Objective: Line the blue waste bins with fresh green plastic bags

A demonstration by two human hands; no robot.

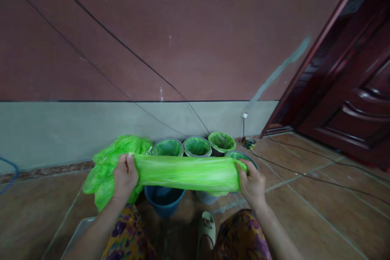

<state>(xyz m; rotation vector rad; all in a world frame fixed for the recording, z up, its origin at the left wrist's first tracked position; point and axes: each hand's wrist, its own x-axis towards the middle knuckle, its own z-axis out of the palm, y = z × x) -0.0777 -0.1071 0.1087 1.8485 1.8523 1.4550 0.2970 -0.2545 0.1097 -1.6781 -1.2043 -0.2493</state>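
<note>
A bright green plastic bag [185, 174] is stretched level between my two hands, in front of my knees. My left hand [125, 174] is closed on its left end, and my right hand [252, 179] grips the right end, where a bit of green plastic pokes up by the thumb. Under the bag stands a blue bucket [165, 201], partly covered by it. Behind are bins lined with green bags: a left bin [168, 147], a middle bin [197, 146] and a right bin [222, 142]. Another lined bin [237, 155] is mostly hidden behind the bag.
A heap of crumpled green bags [106, 170] lies left of the bins. Black cables run down the wall [189, 118] and across the tiled floor [304, 195]. A dark red door [350, 89] stands at right. A pale tray edge [77, 233] shows at lower left.
</note>
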